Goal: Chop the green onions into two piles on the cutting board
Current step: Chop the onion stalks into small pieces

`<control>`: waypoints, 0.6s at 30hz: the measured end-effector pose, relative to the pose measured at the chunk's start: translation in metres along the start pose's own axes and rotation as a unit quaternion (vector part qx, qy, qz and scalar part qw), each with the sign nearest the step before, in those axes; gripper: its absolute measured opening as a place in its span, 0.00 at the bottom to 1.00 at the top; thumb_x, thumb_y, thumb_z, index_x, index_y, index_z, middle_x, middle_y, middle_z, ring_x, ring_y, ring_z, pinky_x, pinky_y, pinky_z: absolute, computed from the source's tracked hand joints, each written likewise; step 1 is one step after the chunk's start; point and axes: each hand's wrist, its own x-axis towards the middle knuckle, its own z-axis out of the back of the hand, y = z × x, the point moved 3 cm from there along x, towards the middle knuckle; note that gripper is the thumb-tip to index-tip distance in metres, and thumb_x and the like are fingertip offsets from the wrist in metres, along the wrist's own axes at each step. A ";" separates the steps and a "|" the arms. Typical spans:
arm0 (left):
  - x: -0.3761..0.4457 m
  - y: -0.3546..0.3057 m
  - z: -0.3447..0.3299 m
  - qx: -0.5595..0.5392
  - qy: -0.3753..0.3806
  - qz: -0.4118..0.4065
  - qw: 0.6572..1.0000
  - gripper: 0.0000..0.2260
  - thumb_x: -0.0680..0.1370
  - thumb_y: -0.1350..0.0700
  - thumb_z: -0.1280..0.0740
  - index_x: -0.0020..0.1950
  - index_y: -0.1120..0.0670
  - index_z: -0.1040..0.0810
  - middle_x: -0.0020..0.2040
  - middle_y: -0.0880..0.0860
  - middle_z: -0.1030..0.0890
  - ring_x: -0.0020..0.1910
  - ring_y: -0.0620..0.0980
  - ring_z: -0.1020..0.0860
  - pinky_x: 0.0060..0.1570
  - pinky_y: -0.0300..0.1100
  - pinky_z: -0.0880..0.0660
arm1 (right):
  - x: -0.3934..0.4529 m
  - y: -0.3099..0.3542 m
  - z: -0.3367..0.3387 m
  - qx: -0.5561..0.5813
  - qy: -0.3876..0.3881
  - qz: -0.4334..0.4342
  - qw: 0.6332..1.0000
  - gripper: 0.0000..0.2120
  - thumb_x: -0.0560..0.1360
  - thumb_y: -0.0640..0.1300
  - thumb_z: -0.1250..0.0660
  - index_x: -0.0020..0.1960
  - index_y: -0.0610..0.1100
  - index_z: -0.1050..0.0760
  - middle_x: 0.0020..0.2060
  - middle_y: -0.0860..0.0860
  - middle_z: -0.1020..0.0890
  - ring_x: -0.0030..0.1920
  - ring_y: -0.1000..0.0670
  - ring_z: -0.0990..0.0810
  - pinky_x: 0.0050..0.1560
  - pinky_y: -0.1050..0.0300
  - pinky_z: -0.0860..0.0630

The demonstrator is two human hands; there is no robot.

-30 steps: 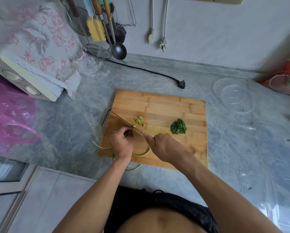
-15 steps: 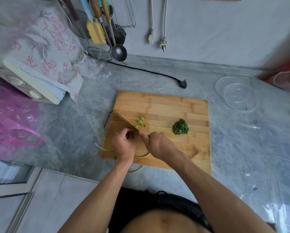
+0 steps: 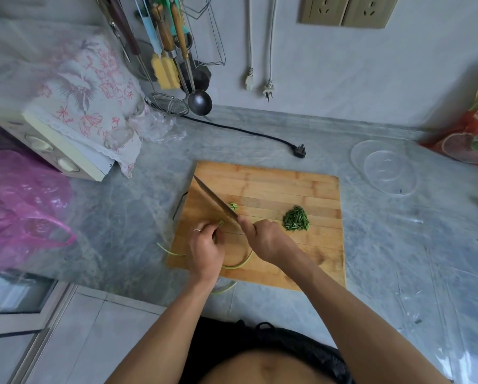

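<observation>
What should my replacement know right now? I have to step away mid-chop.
Left hand: holds the green onion stalks down on the cutting board, cut ends just ahead of the fingers.
Right hand: grips the knife, blade angled up-left beside the cut ends.
Done: dark green pile at the board's right; a few pale pieces right of the blade, starting the second pile.
Left: chop the remaining stalks, which curl back over the board's near edge, into the second pile.
</observation>
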 end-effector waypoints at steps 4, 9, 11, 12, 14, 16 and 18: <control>-0.003 0.004 -0.002 -0.013 0.001 0.014 1.000 0.09 0.72 0.69 0.28 0.50 0.60 0.14 0.46 0.55 0.16 0.46 0.57 0.18 0.46 0.50 0.21 | -0.011 -0.002 0.004 -0.008 -0.005 0.027 1.000 0.29 0.80 0.64 0.56 0.36 0.44 0.32 0.30 0.46 0.28 0.34 0.44 0.29 0.40 0.53 0.32; 0.000 0.003 0.003 -0.027 -0.006 0.001 1.000 0.07 0.72 0.69 0.27 0.46 0.60 0.14 0.43 0.55 0.15 0.41 0.55 0.18 0.43 0.40 0.24 | -0.027 0.000 0.001 0.013 -0.026 0.071 0.997 0.28 0.82 0.57 0.48 0.29 0.43 0.41 0.23 0.46 0.36 0.26 0.44 0.36 0.30 0.51 0.38; 0.003 0.003 0.005 -0.040 -0.008 0.001 0.999 0.06 0.73 0.68 0.28 0.46 0.59 0.14 0.43 0.55 0.15 0.41 0.54 0.17 0.43 0.39 0.24 | -0.029 -0.001 -0.004 0.003 -0.025 0.063 0.998 0.29 0.81 0.61 0.50 0.30 0.42 0.38 0.24 0.47 0.34 0.26 0.46 0.35 0.28 0.53 0.40; 0.004 0.003 0.005 -0.043 -0.007 0.004 0.999 0.06 0.73 0.68 0.28 0.46 0.59 0.14 0.43 0.55 0.15 0.42 0.54 0.17 0.43 0.39 0.24 | -0.030 -0.002 -0.007 -0.003 -0.024 0.063 0.998 0.30 0.80 0.62 0.52 0.30 0.42 0.38 0.25 0.46 0.34 0.27 0.45 0.34 0.28 0.53 0.40; 0.004 0.003 0.004 -0.040 -0.006 0.010 0.999 0.07 0.73 0.68 0.29 0.46 0.59 0.14 0.43 0.55 0.15 0.42 0.55 0.17 0.43 0.39 0.24 | -0.030 -0.002 -0.009 -0.013 -0.017 0.052 0.998 0.32 0.79 0.65 0.54 0.33 0.41 0.34 0.28 0.45 0.30 0.30 0.43 0.30 0.32 0.55 0.35; 0.005 0.003 0.002 -0.036 -0.007 0.012 0.999 0.07 0.72 0.69 0.29 0.46 0.59 0.14 0.44 0.55 0.15 0.42 0.55 0.18 0.43 0.39 0.25 | -0.031 -0.002 -0.010 -0.037 0.000 0.025 0.999 0.33 0.79 0.66 0.57 0.40 0.40 0.28 0.34 0.44 0.25 0.35 0.44 0.28 0.39 0.54 0.30; 0.005 0.003 0.001 -0.035 -0.004 0.012 0.999 0.07 0.72 0.68 0.29 0.46 0.59 0.14 0.44 0.55 0.15 0.43 0.55 0.18 0.43 0.42 0.23 | -0.032 -0.002 -0.010 -0.050 0.007 0.011 0.999 0.33 0.79 0.66 0.59 0.43 0.41 0.27 0.35 0.45 0.26 0.37 0.45 0.27 0.42 0.53 0.29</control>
